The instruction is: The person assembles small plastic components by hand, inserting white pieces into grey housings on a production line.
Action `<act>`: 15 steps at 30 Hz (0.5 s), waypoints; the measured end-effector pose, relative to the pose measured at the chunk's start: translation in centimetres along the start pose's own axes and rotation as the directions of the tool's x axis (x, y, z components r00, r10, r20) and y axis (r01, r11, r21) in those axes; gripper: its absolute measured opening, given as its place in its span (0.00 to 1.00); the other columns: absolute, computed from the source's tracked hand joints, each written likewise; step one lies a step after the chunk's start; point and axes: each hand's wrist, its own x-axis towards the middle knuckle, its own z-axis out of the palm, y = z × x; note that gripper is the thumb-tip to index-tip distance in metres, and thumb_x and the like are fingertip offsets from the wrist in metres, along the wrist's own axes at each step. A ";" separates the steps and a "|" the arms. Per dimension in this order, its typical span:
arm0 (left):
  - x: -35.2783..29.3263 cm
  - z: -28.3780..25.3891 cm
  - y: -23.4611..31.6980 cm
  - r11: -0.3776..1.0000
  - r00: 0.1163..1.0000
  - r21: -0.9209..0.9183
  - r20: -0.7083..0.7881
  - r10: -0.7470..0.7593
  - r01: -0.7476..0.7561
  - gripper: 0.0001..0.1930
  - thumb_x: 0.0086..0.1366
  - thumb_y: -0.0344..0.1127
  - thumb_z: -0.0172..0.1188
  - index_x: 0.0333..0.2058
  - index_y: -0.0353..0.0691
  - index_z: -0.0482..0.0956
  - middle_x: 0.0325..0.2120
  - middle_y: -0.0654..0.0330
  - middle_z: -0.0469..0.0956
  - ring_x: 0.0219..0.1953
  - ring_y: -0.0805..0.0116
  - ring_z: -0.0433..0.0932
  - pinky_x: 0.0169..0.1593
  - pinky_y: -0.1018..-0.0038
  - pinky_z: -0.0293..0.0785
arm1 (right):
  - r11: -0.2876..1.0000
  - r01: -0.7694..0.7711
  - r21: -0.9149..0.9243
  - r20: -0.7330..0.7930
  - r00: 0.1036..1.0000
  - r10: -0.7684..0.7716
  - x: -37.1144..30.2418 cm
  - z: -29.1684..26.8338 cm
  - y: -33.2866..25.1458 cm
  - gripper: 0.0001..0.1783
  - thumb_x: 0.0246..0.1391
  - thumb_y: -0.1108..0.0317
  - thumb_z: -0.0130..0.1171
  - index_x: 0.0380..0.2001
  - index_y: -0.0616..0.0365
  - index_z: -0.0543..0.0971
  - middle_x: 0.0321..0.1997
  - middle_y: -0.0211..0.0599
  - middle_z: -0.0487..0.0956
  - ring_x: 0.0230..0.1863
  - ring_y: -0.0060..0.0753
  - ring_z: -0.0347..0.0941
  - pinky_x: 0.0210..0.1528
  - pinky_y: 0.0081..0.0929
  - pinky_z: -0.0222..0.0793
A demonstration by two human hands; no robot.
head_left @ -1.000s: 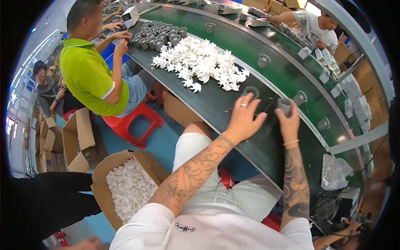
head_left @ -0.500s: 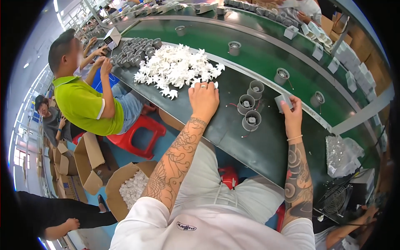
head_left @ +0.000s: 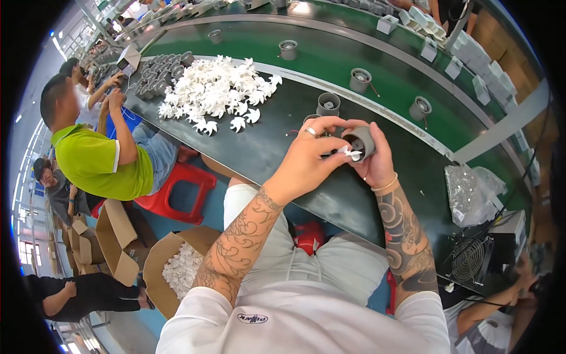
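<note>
Head view: the left hand (head_left: 309,160) has its fingers pinched on a white bladed piece (head_left: 354,154), at the mouth of a grey cup (head_left: 367,139). The right hand (head_left: 381,158) curls its fingers round the cup, axis tilted, mouth facing the piece; contact undetermined.

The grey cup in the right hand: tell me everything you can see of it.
The grey cup is round, with a smooth, plastic-looking wall and a darker interior where a small hub-like part shows. It is tilted, its open mouth turned toward the left hand, above the dark table. The right hand grips its outside; a white bladed piece is at its mouth.
</note>
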 end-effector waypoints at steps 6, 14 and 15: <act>-0.8 0.5 -0.4 0.990 0.999 0.137 -0.020 0.050 -0.047 0.07 0.53 0.28 0.68 0.33 0.38 0.84 0.46 0.60 0.78 0.47 0.58 0.75 0.50 0.65 0.73 | 0.991 -0.009 -0.131 0.070 0.997 0.019 -0.2 0.1 0.2 0.27 0.67 0.52 0.41 0.53 0.67 0.72 0.43 0.40 0.78 0.40 0.26 0.78 0.41 0.22 0.77; -1.6 1.1 -0.4 0.999 0.992 0.029 -0.124 0.021 -0.017 0.07 0.51 0.26 0.69 0.28 0.36 0.79 0.41 0.59 0.80 0.38 0.59 0.80 0.38 0.69 0.78 | 0.960 0.028 -0.278 0.103 0.995 0.001 -0.5 0.9 -0.2 0.30 0.63 0.52 0.46 0.53 0.73 0.72 0.45 0.44 0.78 0.43 0.29 0.78 0.45 0.24 0.76; -1.6 1.1 -0.4 0.998 0.991 0.036 -0.128 0.049 -0.045 0.08 0.50 0.26 0.70 0.27 0.36 0.78 0.41 0.59 0.80 0.38 0.58 0.80 0.36 0.69 0.78 | 0.953 0.031 -0.301 0.099 0.995 -0.001 -0.5 0.9 -0.2 0.30 0.63 0.52 0.47 0.53 0.73 0.72 0.45 0.44 0.78 0.43 0.29 0.78 0.46 0.23 0.76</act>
